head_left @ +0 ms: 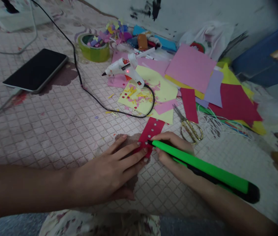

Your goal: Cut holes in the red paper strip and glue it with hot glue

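Note:
A red paper strip [156, 125] with a row of pale round dots or holes lies on the quilted cloth. My left hand [107, 170] rests palm down with spread fingers, their tips pressing on the strip's near end. Held in my right hand [169, 150] is a long green-and-black pen-shaped tool [203, 162]; its dark tip meets the strip beside my left fingertips. Its exact kind I cannot make out. Gold-handled scissors [189, 127] lie just beyond my right hand. Pale yellow paper [165, 85] with pink and yellow scraps lies past the strip.
A white glue gun [126, 67] with a lit red light trails a black cord [97, 101]. Left are a plugged-in phone [37, 70], a tape roll [94, 49] and a power strip [18, 16]. Coloured paper [190, 67] and white string [215, 124] lie right, near the wall.

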The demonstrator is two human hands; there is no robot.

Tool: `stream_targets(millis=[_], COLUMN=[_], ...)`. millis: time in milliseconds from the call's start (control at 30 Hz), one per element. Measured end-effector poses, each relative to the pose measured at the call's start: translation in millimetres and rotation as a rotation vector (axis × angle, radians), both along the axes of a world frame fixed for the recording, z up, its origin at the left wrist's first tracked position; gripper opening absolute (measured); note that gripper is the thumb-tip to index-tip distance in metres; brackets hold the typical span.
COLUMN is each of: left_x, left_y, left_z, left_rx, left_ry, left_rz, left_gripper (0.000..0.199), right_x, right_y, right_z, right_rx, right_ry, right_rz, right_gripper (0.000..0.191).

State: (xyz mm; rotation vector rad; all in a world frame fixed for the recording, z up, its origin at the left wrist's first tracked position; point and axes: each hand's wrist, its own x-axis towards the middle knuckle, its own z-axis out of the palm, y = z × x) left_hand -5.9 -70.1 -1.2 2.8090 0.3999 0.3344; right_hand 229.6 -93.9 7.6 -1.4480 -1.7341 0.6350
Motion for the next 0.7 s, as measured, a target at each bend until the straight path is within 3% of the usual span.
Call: stream_targets(millis=[267, 500, 700], left_x=[-1.1, -0.9, -0.9], left_y=[0.7, 3.2, 2.3], left_z=[-1.3, -0.3, -3.0], left_rx=[0.012, 0.042, 0.038], left_ry=[0.02, 0.003, 0.005], left_rz=[-0.018, -0.017, -0.015], left_gripper=[0.068, 0.072, 0.072], right_x=[6.2, 0.9, 0.5], right_y=[5.4, 2.6, 4.2], right_z=[8.6, -3.6, 3.2], right_rx=[0.024, 0.055, 0.051], right_ry=[0.044, 0.06, 0.035], right_rz=[-0.001, 0.028, 0.067], right_gripper=[0.016, 0.023, 0.022])
